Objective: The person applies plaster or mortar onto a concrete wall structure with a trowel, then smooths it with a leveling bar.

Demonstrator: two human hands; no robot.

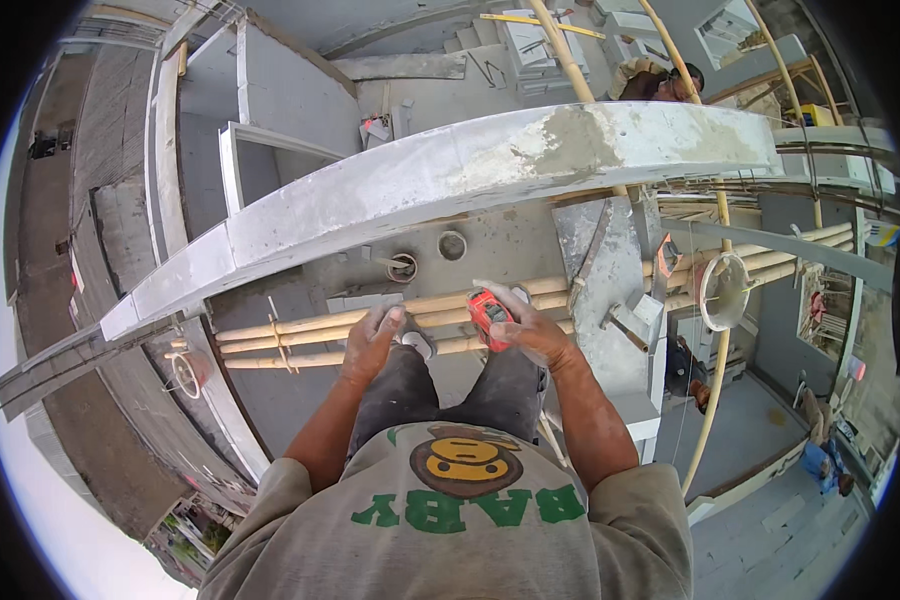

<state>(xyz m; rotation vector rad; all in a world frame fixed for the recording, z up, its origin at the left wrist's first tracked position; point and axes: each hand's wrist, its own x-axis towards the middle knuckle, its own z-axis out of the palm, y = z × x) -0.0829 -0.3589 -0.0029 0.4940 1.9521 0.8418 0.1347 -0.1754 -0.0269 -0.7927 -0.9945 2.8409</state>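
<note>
The red tape measure [489,314] sits just right of the picture's middle, pinched in the right hand [532,332], whose fingers curl round its case from the 4 o'clock side. It looks small, hard-shelled and light, easy for one hand; the case seems the surest place to take hold, since a thin blade would likely flex and its edge could nick a finger. At 9 o'clock from it the left hand [372,340] lies with fingers loosely spread and bent down over a small grey piece [420,344], touching it; whether it grips that piece I cannot tell. Both hands hover above a bundle of bamboo poles [350,330] lashed side by side and running from 8 o'clock to 3 o'clock under the person's legs. Beyond them, toward 12 o'clock, a long grey concrete beam [450,175] with sharp edges and rough patches sweeps across the view. At 2 o'clock a white bucket [724,290] hangs near the poles. Footing is narrow: past the poles the ground lies far below on every side, so open room for moving is mostly along the bamboo, and anything dropped would fall away.
</note>
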